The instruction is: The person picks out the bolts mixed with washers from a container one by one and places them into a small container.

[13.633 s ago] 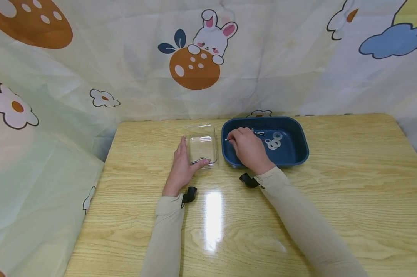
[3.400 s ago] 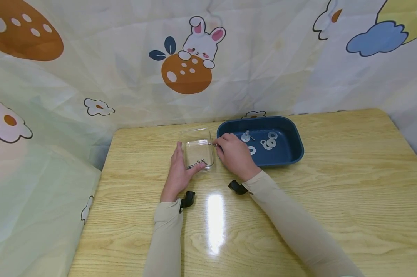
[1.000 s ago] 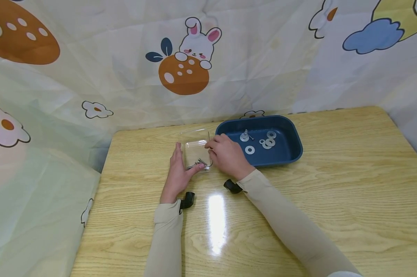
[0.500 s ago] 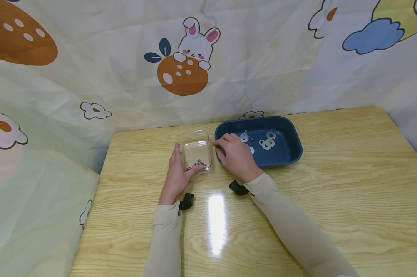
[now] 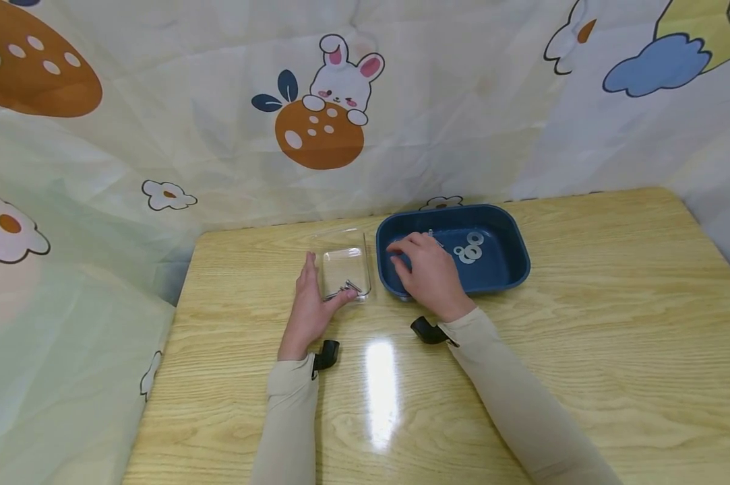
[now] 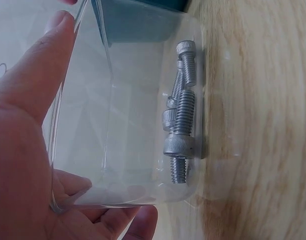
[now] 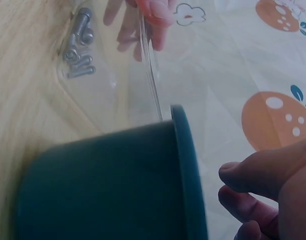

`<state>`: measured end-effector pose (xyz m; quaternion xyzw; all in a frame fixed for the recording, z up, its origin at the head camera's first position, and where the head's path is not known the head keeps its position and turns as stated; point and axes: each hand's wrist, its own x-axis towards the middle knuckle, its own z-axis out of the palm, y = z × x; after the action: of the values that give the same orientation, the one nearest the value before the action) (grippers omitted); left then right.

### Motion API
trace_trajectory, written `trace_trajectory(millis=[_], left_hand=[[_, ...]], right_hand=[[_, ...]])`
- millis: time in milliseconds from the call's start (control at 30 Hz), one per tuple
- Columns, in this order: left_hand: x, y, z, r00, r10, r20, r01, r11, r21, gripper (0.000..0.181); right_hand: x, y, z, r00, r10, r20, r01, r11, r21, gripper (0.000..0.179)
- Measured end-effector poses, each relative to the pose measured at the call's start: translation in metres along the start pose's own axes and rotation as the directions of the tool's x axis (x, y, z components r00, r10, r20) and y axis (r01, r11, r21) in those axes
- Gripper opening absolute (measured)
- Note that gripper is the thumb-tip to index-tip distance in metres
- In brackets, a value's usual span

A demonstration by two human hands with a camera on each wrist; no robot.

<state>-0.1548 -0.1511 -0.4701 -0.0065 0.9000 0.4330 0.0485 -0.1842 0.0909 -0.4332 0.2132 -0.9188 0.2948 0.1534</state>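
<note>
A clear plastic box (image 5: pixel 342 261) stands on the table with my left hand (image 5: pixel 309 313) holding its near left corner, thumb along the near rim and fingers around the side. Several silver socket-head bolts (image 6: pixel 181 120) lie at the bottom of the box, plain in the left wrist view. My right hand (image 5: pixel 430 275) hovers over the left part of a dark blue bin (image 5: pixel 513 266), thumb and forefinger apart with nothing seen between them. Flat washers (image 5: pixel 472 253) lie in the middle of the bin. Behind the right hand, small metal pieces (image 5: pixel 433 236) are mostly hidden.
The bin stands just right of the box on a wooden table (image 5: pixel 613 303). A printed cloth (image 5: pixel 462 121) hangs along the table's back edge and left side. Black wrist mounts (image 5: pixel 327 355) sit at both cuffs.
My right hand, which pinched a bolt at the box's right rim earlier, has let it go and moved right over the bin. More bolts lie in the box. My left hand stays put.
</note>
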Motion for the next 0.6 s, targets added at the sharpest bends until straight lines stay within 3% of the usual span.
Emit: trace_trajectory(millis=[400, 600], left_hand=[[-0.001, 0.001, 0.000, 1.000, -0.011, 0.010, 0.011, 1.000, 0.021, 0.122], [0.000, 0.000, 0.000, 1.000, 0.000, 0.013, -0.001, 1.000, 0.024, 0.121]], right_hand=[[0.000, 0.013, -0.009, 0.996, 0.090, 0.003, -0.090, 0.996, 0.025, 0.019], [0.000, 0.024, -0.009, 0.991, 0.132, 0.000, -0.132, 0.991, -0.014, 0.022]])
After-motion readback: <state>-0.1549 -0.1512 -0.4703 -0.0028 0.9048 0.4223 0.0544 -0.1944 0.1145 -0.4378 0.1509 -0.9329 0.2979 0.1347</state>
